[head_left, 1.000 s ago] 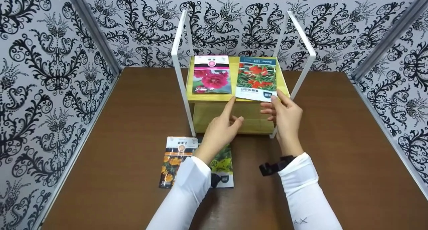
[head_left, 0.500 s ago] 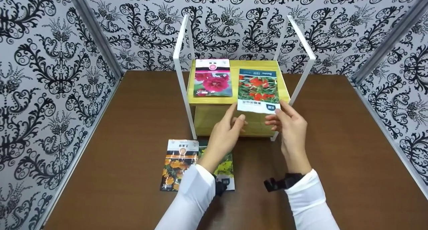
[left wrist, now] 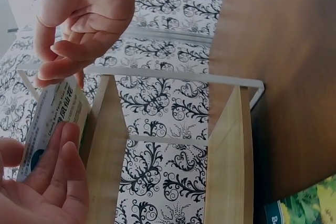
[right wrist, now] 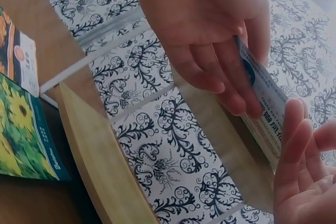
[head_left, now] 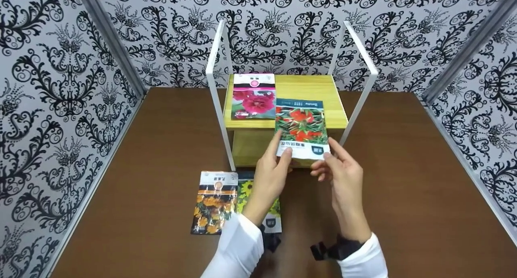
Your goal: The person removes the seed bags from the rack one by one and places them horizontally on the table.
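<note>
A seed packet (head_left: 301,126) with red flowers and a white lower band is held between both hands, in front of the shelf's upper board. My left hand (head_left: 271,171) holds its lower left corner, thumb over the front and index finger along the side edge. My right hand (head_left: 345,173) pinches the lower right corner between thumb and index finger, the other fingers curled beneath. In the left wrist view the packet (left wrist: 55,114) shows its back, spanning from the left hand (left wrist: 86,24) to the right hand (left wrist: 44,187). A pink-flower seed packet (head_left: 254,98) lies on the upper board to the left.
The two-tier shelf (head_left: 307,88) has yellow boards and white frames rising on both sides. On the brown table (head_left: 424,189) before it lie an orange-flower packet (head_left: 214,205) and a yellow-flower packet (head_left: 245,191), partly hidden by the left arm. Patterned walls (head_left: 274,39) enclose the table.
The red-flower packet has come off the upper board, toward the person and slightly left. Both hands moved back with it, and the left thumb now lies over its corner.
</note>
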Action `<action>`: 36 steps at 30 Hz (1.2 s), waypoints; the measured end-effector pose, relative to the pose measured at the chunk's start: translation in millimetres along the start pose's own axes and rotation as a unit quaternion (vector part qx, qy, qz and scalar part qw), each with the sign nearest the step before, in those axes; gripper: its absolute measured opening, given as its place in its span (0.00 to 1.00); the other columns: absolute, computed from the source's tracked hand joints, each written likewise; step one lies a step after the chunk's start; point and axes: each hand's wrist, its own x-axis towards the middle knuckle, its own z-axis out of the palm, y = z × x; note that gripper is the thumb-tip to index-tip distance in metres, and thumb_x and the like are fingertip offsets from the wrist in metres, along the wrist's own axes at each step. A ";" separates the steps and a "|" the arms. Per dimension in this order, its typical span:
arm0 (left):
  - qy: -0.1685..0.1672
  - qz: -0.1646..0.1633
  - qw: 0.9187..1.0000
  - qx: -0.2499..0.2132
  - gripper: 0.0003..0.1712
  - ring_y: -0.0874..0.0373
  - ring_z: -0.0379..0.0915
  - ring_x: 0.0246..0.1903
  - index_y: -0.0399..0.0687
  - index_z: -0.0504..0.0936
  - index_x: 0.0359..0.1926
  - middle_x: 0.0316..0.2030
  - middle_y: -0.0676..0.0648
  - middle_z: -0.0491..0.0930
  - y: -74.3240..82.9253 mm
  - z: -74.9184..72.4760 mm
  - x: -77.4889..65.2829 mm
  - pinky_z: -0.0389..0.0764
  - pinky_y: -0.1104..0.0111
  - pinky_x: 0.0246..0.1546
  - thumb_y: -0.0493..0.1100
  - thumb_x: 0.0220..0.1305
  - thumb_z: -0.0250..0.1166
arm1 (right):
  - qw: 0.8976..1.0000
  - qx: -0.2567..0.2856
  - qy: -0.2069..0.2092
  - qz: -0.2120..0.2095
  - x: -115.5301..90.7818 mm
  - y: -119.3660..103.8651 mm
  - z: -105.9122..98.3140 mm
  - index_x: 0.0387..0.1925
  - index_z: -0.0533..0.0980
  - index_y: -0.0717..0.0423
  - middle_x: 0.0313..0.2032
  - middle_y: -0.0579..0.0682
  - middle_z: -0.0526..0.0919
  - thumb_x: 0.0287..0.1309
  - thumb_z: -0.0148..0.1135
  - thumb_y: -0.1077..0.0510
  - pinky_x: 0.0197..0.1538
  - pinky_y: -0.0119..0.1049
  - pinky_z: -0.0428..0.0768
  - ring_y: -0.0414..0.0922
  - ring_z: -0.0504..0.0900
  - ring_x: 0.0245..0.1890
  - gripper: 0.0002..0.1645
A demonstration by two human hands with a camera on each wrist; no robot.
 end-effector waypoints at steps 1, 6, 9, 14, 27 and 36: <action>0.003 -0.002 1.000 -0.007 0.31 0.59 0.75 0.31 0.58 0.52 0.68 0.53 0.51 0.71 0.1 0.1 -1.4 0.77 0.67 0.32 0.51 0.65 0.50 | 1.000 0.001 0.003 0.000 -2.4 0.3 0.9 0.56 0.69 0.56 0.22 0.61 0.79 0.58 0.55 0.59 0.19 0.31 0.73 0.50 0.78 0.19 0.23; 0.008 -0.024 0.999 -0.033 0.34 0.59 0.74 0.32 0.60 0.47 0.69 0.54 0.52 0.69 1.7 -1.0 -9.4 0.77 0.66 0.32 0.50 0.65 0.51 | 1.000 -0.001 0.023 0.004 -15.9 1.5 3.1 0.56 0.70 0.54 0.22 0.61 0.79 0.58 0.56 0.59 0.20 0.31 0.73 0.50 0.78 0.19 0.23; 0.008 -0.038 0.998 -0.048 0.34 0.59 0.75 0.33 0.64 0.47 0.68 0.56 0.54 0.68 2.7 -0.5 -14.3 0.77 0.65 0.34 0.49 0.65 0.52 | 0.999 0.005 0.035 0.007 -23.4 1.8 2.2 0.56 0.70 0.54 0.22 0.60 0.78 0.58 0.56 0.58 0.20 0.31 0.73 0.49 0.78 0.19 0.22; 0.015 -0.056 0.997 -0.059 0.34 0.60 0.74 0.36 0.65 0.49 0.67 0.57 0.54 0.67 3.6 2.0 -25.5 0.77 0.67 0.35 0.49 0.64 0.54 | 0.999 0.016 0.052 0.008 -33.3 2.3 1.3 0.56 0.70 0.54 0.19 0.57 0.77 0.59 0.55 0.60 0.19 0.31 0.73 0.46 0.75 0.17 0.22; 0.037 -0.062 0.995 -0.062 0.35 0.66 0.64 0.54 0.71 0.49 0.66 0.62 0.62 0.58 -7.7 15.4 -53.8 0.74 0.72 0.43 0.44 0.64 0.54 | 0.998 0.003 0.045 0.032 -52.2 15.1 1.3 0.62 0.61 0.52 0.19 0.58 0.77 0.57 0.57 0.60 0.20 0.33 0.74 0.46 0.75 0.17 0.32; 0.016 -0.086 0.994 -0.062 0.36 0.66 0.53 0.60 0.68 0.49 0.67 0.63 0.61 0.55 -0.7 0.3 -67.9 0.61 0.70 0.56 0.45 0.62 0.55 | 0.999 0.013 0.043 0.026 -66.4 11.9 8.0 0.64 0.57 0.55 0.27 0.59 0.79 0.58 0.54 0.63 0.19 0.33 0.74 0.46 0.74 0.16 0.33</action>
